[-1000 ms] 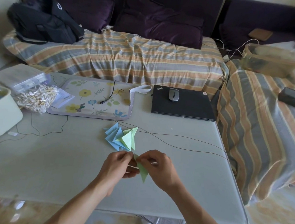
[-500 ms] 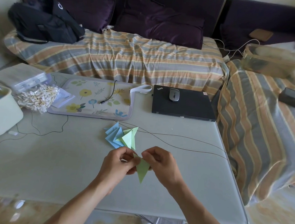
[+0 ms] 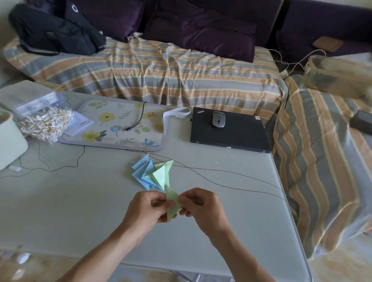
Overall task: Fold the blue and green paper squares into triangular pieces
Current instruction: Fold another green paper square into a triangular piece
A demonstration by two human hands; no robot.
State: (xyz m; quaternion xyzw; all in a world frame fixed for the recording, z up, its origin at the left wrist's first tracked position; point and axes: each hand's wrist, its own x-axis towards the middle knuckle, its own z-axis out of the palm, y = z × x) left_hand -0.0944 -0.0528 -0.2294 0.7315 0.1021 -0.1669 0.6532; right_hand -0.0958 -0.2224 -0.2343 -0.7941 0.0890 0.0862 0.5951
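Head view looks down past 2 bare forearms to a pale grey table (image 3: 64, 209), where both hands meet over its near middle. Left hand (image 3: 146, 206) and right hand (image 3: 202, 209) each pinch the same green paper piece (image 3: 172, 203) from opposite sides, fingers curled in tight around it. That piece is folded to a narrow, pointed shape, 1 tip up and 1 tip down, and I cannot tell whether it is lifted off the table or touching it.

Just beyond the hands lies a pile of folded triangles (image 3: 151, 173), blue ones on the left and green ones on the right, overlapping each other. A thin dark wire (image 3: 232, 185) runs across the table behind the pile, off toward the right edge.

Further back, a floral mat (image 3: 115, 126) lies flat with a short black cable (image 3: 137, 119) on it. To its left sit a clear bag of cotton swabs (image 3: 46, 122) and a cream tub (image 3: 0, 144). To its right is a closed black laptop (image 3: 230, 133) with a grey mouse (image 3: 218, 119) on top.

Behind the table stands a sofa under a striped cover (image 3: 163, 72), with dark purple cushions (image 3: 200, 28) and a black backpack (image 3: 56, 26) at its left end.
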